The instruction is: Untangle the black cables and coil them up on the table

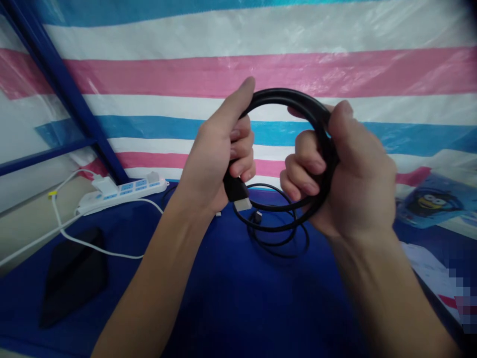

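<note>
Between my hands, a thick black HDMI cable [281, 96] is wound into a round coil, held up above the blue table. My left hand [223, 134] is closed around the coil's left side, its thumb pointing up. Just below those fingers, one metal-tipped HDMI plug [242, 203] sticks out downward. My right hand [354, 169] grips the right side of the coil, with fingers curled through the loop and the thumb on the outside. Behind and below, a thinner black cable [285, 256] lies in loose loops on the table, a small plug [258, 217] showing at its end.
A white power strip [124, 191] with a plugged-in adapter and white cords [100, 251] lies at the back left of the blue table [238, 308]. Nearer is a dark flat object [74, 276]. On the right are a blue bag [436, 199] and papers [428, 268]. Striped sheeting [186, 74] hangs behind.
</note>
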Tool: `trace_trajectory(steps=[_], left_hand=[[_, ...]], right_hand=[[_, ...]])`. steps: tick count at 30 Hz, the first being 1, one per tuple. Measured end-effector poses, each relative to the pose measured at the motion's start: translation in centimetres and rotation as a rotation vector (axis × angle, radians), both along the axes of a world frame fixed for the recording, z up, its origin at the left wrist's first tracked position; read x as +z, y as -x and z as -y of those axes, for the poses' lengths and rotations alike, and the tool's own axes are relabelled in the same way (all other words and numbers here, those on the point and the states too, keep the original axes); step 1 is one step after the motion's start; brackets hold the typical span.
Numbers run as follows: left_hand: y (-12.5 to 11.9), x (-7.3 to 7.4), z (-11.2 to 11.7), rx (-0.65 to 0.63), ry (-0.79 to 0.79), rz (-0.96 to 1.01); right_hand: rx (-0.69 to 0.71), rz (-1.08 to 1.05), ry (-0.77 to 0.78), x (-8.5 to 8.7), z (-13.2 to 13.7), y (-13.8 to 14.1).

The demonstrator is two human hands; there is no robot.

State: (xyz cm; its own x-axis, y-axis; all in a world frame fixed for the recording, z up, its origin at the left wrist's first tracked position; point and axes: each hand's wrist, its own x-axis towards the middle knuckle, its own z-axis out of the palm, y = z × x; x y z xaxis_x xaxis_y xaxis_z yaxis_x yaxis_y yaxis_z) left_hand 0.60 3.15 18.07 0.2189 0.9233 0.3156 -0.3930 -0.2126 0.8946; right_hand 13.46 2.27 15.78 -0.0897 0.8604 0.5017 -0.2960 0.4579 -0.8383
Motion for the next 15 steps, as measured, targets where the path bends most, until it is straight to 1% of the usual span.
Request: trace_trajectory(steps=[2, 4, 6, 8, 10, 11, 13, 15], left_hand=[[0.5, 0.2, 0.1, -0.099, -0.028, -0.056], [1.1, 0.3, 0.2, -0.208, -0.042, -0.131], [1.5, 0.4, 0.3, -0.290, -0.031, -0.218], [1.7, 0.3, 0.4, -0.337, -0.006, -0.292], [1.5, 0.1, 0.3, -0.339, 0.008, -0.311], [1.4, 0.0, 0.3, -0.317, 0.007, -0.301], [1.1, -0.3, 0.2, -0.236, -0.022, -0.279], [0.8, -0.5, 0.2, -0.131, -0.093, -0.325]], right_hand=[[-0.053, 0.010, -0.011, 0.0, 0.1, -0.2], [-0.082, 0.081, -0.054, 0.0, 0.2, -0.7], [-0.055, 0.201, -0.119, 0.0, 0.4, -1.5], [-0.029, 0.340, -0.174, 0.0, 0.5, -2.2], [-0.046, 0.435, -0.208, 0.1, 0.6, -2.7], [-0.080, 0.458, -0.222, 0.2, 0.6, -2.8], [-0.166, 0.485, -0.239, 0.3, 0.8, -2.7], [-0.225, 0.511, -0.224, 0.4, 0.9, -2.3]])
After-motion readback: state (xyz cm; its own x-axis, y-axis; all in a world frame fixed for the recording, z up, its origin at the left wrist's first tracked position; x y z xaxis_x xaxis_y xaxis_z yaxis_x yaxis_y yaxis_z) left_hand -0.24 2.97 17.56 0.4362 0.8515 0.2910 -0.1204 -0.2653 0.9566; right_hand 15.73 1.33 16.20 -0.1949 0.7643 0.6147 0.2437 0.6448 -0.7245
